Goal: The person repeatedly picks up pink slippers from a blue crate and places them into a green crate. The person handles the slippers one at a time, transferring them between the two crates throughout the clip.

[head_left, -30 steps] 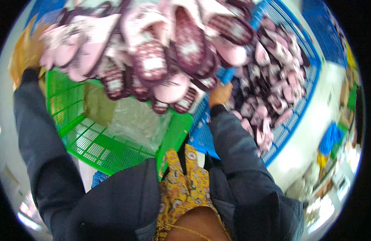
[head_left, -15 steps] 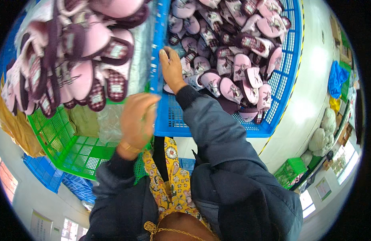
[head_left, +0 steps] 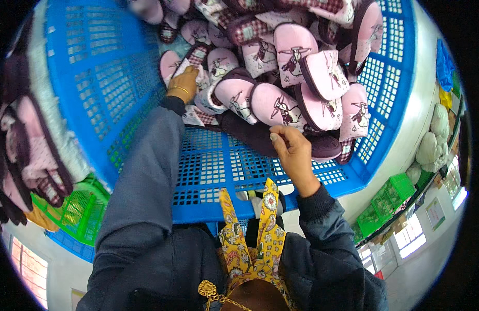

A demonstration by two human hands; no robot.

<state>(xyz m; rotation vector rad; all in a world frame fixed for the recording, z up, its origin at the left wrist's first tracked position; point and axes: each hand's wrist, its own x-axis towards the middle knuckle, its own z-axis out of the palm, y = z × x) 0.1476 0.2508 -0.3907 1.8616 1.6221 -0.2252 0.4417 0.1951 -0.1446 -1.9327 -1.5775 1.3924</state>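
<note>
My left hand rested on a slipper near the left wall of the basket; whether its fingers had closed, I couldn't tell. Near the front edge, my right hand held thumb and forefinger close together beside a dark sole. Pink slippers lay heaped toward the far edge.

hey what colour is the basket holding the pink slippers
The plastic basket is blue, clearest in the head view.

Just looks down from the head, fisheye-wide, pretty close over the slippers in the blue basket.
</note>
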